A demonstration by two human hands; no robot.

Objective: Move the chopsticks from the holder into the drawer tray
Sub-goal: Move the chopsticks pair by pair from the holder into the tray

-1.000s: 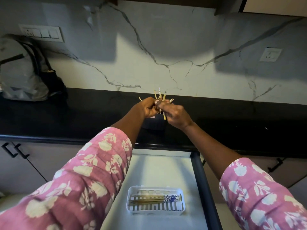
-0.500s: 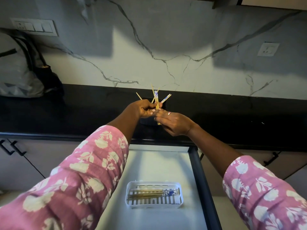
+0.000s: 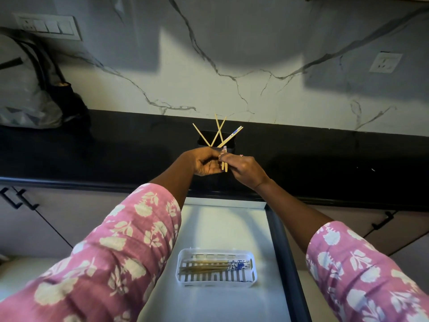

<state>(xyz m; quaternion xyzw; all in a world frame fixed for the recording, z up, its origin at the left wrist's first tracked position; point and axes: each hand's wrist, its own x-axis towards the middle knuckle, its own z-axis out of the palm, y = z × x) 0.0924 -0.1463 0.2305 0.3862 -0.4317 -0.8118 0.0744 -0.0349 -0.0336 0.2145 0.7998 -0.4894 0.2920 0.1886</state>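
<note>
Spanning the view, the black countertop runs under the marble wall. An open drawer juts out below the countertop's front edge, with a white slatted tray toward its right side. A dark holder stands near that front edge. In front of it the left hand curls around a fanned bunch of chopsticks, while the right hand pinches the bunch's lower ends. More chopsticks lie lengthwise in the tray.
</note>
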